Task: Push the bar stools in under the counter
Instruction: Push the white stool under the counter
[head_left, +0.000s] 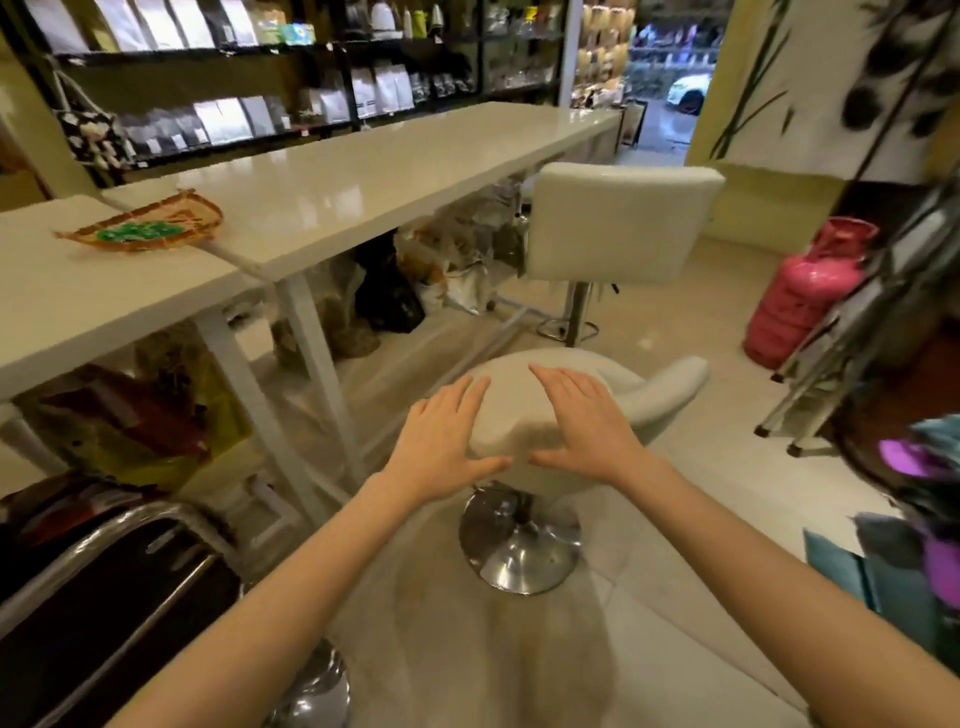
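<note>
A shop with stocked shelves (260, 83) at 11 o'clock and a long white bench (363, 176) running from 9 toward 12. Just below centre, a white stool (524, 410) stands on a chrome base (519, 545), out on the floor beside the bench. The left hand (441, 441) and right hand (587, 421) lie flat on its seat, fingers straight. A second stool (618, 223) stands at 1 o'clock beside the bench. A pink gas cylinder (800, 296) sits at 3.
</note>
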